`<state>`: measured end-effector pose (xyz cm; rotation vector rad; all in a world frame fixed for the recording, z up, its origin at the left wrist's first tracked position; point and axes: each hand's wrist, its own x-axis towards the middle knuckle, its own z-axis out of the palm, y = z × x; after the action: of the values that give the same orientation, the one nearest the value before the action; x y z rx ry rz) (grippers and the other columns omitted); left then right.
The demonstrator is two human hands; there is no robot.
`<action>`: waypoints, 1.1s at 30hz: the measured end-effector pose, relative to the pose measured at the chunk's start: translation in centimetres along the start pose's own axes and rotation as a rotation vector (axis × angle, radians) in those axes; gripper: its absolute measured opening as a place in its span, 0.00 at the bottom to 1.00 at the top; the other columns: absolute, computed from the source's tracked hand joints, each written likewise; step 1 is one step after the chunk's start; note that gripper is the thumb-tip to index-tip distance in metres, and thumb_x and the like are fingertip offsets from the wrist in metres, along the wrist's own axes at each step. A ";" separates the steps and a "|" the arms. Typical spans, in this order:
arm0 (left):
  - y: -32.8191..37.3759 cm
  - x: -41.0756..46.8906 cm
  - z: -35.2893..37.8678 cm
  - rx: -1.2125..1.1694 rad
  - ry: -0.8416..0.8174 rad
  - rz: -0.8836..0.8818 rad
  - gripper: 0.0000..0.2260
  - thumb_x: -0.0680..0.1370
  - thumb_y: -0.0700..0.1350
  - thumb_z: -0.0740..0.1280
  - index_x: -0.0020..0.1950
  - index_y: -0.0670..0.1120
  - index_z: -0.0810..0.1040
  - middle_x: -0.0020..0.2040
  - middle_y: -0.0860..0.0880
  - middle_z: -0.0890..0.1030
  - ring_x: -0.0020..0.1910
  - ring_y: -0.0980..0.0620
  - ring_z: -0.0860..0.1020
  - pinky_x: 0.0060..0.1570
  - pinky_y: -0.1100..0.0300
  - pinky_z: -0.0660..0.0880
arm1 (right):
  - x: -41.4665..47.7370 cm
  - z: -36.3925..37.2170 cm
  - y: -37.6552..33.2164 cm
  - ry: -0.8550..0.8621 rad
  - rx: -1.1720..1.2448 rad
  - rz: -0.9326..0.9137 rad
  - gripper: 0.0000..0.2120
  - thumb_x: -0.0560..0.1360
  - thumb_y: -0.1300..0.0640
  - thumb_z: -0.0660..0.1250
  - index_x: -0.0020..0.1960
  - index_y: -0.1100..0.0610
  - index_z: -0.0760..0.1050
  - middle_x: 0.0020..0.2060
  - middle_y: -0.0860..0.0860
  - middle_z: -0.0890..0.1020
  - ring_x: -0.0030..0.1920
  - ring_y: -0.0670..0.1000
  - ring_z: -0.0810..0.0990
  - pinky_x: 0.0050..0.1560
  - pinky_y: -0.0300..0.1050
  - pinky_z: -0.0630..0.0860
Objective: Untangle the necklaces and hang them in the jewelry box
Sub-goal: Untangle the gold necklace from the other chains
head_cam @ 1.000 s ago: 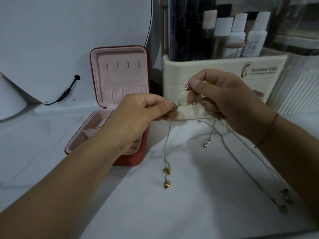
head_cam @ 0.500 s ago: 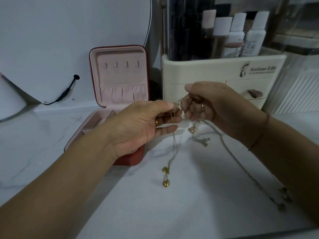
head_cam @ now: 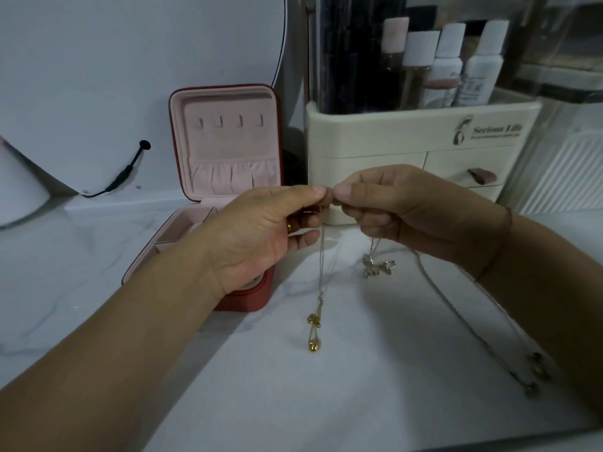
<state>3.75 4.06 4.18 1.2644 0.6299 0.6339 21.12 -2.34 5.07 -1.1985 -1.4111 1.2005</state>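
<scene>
My left hand [head_cam: 261,230] and my right hand [head_cam: 401,213] meet fingertip to fingertip above the marble top, both pinching thin tangled necklace chains. From the left hand a chain hangs down to a gold pendant [head_cam: 315,334]. Below the right hand dangles a silver bow pendant [head_cam: 378,265]. A longer silver chain [head_cam: 463,321] trails from the right hand across the table to small charms [head_cam: 535,376] at the right. The red jewelry box [head_cam: 228,151] stands open behind the left hand, its pink lid showing several bare hooks [head_cam: 230,120].
A cream cosmetics organiser [head_cam: 408,141] with bottles [head_cam: 447,60] and a small drawer stands right behind my hands. A round white mirror [head_cam: 130,76] with a black cable [head_cam: 127,174] leans at the back left. White marble table [head_cam: 293,386] lies in front.
Both hands have dropped lower and drawn together until their fingertips touch. The stretch of chain once held up between them is gone, and the bow pendant now hangs below the right hand.
</scene>
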 end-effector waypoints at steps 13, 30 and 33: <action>-0.4 0.1 -0.1 0.096 -0.089 -0.051 0.10 0.65 0.48 0.68 0.42 0.45 0.80 0.35 0.51 0.79 0.34 0.57 0.77 0.37 0.64 0.76 | 0.2 1.5 0.4 0.122 -0.028 -0.107 0.08 0.75 0.71 0.60 0.39 0.61 0.71 0.24 0.51 0.67 0.24 0.44 0.62 0.27 0.36 0.59; 0.5 -0.2 -0.7 -0.078 -0.142 0.084 0.04 0.73 0.45 0.68 0.38 0.47 0.77 0.29 0.53 0.66 0.26 0.58 0.63 0.30 0.65 0.70 | 0.1 0.9 0.3 0.089 -0.056 -0.083 0.08 0.74 0.67 0.63 0.38 0.60 0.76 0.25 0.50 0.68 0.24 0.45 0.60 0.26 0.36 0.57; 0.7 -0.2 -1.0 -0.073 -0.166 0.062 0.05 0.72 0.46 0.68 0.41 0.45 0.76 0.28 0.53 0.63 0.25 0.58 0.62 0.28 0.66 0.66 | 0.0 0.6 -0.2 -0.051 0.077 -0.028 0.04 0.70 0.61 0.61 0.43 0.61 0.72 0.25 0.47 0.64 0.24 0.44 0.56 0.26 0.39 0.51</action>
<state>2.78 4.67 4.66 1.2569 0.4286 0.5910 20.47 -2.46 5.18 -1.0992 -1.4019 1.2624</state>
